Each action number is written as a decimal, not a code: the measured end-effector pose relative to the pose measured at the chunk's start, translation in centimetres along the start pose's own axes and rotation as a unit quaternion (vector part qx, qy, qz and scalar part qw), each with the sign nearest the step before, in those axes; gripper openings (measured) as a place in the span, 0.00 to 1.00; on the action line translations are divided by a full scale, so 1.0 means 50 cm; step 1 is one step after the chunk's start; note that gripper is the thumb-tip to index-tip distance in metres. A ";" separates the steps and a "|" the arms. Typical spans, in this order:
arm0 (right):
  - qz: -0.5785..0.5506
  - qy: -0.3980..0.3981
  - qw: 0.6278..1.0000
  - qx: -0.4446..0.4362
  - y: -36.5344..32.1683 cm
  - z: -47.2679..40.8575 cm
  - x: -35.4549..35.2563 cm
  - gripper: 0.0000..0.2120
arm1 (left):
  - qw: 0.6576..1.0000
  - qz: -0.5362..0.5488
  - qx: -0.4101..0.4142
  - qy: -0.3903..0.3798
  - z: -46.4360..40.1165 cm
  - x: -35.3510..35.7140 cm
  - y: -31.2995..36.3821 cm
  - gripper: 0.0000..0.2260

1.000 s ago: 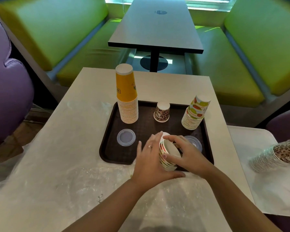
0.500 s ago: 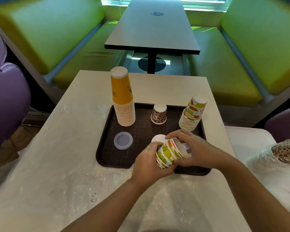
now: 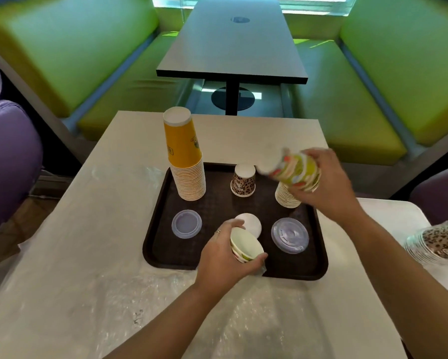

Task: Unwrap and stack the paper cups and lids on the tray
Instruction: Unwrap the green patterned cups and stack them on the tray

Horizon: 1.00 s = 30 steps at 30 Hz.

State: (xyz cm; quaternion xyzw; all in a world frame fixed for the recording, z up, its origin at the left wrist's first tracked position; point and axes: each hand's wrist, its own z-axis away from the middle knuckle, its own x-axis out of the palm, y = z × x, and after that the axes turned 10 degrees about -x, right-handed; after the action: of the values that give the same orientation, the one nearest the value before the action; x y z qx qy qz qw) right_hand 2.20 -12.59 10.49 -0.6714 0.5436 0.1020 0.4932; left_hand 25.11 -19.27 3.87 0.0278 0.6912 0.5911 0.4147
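Booth table (image 3: 109,203), brown tray (image 3: 318,265) as landmark. Right hand (image 3: 326,174) clamped on fruit-print cups (image 3: 295,169) above far-right stack (image 3: 286,196): align rims, seat squarely. Left hand (image 3: 222,257) gripping remaining nested cups (image 3: 246,247) over near edge.

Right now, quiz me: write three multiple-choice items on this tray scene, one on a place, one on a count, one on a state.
1. Where does the yellow cup stack stand on the tray?
A far left corner
B near right corner
C centre

2. How many clear lids lie on the tray?
A one
B two
C four

3. What does the right hand do?
A rests flat
B holds fruit-print cups in the air
C presses a lid

Key: 1 A, it stands at the far left; 2 B, small lid and large lid; 3 B, its grip is round the cups, above the tray.
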 end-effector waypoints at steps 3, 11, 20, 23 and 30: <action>-0.101 0.110 0.984 0.100 0.040 -0.034 0.001 0.34 | 1.000 0.000 -0.001 -0.009 0.002 0.004 0.003 0.35; -0.174 0.111 0.950 0.235 0.127 -0.041 0.060 0.34 | 1.000 0.000 -0.010 -0.012 -0.007 0.006 0.000 0.35; -0.124 0.067 0.947 0.287 0.158 0.002 0.123 0.33 | 0.999 0.000 -0.031 -0.027 -0.009 0.009 -0.005 0.36; -0.110 0.064 0.949 0.288 0.160 0.001 0.127 0.33 | 0.999 0.000 -0.027 -0.027 -0.010 0.009 -0.005 0.36; -0.030 0.153 0.950 0.272 0.111 0.029 0.114 0.41 | 0.999 0.006 -0.022 -0.024 -0.005 0.008 -0.006 0.36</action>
State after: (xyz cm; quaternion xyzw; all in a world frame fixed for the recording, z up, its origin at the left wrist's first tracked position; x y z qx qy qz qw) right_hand 0.39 -14.63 2.90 -0.5352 0.5993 -0.1680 0.5711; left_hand 24.83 -19.37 3.38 0.0374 0.6677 0.6077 0.4284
